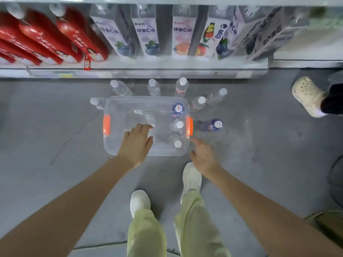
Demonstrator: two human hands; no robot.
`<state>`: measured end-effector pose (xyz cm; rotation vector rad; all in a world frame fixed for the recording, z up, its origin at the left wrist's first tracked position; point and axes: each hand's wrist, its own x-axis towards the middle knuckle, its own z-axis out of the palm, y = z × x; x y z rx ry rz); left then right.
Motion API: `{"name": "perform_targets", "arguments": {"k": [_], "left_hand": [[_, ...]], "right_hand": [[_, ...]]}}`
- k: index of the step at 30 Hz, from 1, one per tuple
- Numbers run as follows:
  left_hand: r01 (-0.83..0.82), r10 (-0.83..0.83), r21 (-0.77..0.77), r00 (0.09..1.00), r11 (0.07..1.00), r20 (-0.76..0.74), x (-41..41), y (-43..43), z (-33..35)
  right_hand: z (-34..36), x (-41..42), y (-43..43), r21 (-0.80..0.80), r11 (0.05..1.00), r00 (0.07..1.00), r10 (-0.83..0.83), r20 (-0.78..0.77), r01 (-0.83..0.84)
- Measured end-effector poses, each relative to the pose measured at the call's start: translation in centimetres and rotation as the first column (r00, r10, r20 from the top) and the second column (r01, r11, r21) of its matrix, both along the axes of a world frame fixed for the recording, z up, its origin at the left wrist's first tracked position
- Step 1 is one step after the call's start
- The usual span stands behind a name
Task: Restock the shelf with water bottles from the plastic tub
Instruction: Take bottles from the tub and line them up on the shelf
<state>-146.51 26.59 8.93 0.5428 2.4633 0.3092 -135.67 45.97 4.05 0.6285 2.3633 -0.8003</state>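
Grey concrete floor (55,117), hairline crack at 9 o'clock. Clear plastic tub (118,106) sits on it, centre. Three water bottles (179,125) stand along its 3 o'clock side. Loose bottles (181,86) ring it on the floor from 10 to 3. Shelf (148,72) at 12 holds juice cartons (148,36) and red bottles (55,38). Left hand (136,143) over tub, fingers loose, empty. Right hand (203,156) spread, empty, off tub's 5 o'clock corner. Someone's cream clog (307,95) at 2.

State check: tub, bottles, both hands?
plastic tub: lidless, on floor.
bottles in tub: three, capped, caps up, along right wall.
bottles on floor: seven, capped, caps up, around tub.
left hand: open, over tub, holding nothing.
right hand: open, outside tub's right corner, holding nothing.
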Motion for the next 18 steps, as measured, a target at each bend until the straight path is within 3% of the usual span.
{"name": "perform_targets", "arguments": {"k": [8, 18], "left_hand": [[-0.053, 0.051, 0.022, 0.997, 0.998, 0.052, 1.5, -0.5, -9.5], [-0.147, 0.139, 0.068, 0.984, 0.987, 0.110, 3.1, -0.5, -15.5]], "right_hand": [[-10.6, 0.0, -1.8, -0.110, 0.987, 0.992, -0.124, -0.024, 0.121], [-17.0, 0.0, -3.7, 0.019, 0.999, 0.999, -0.030, -0.039, 0.031]]}}
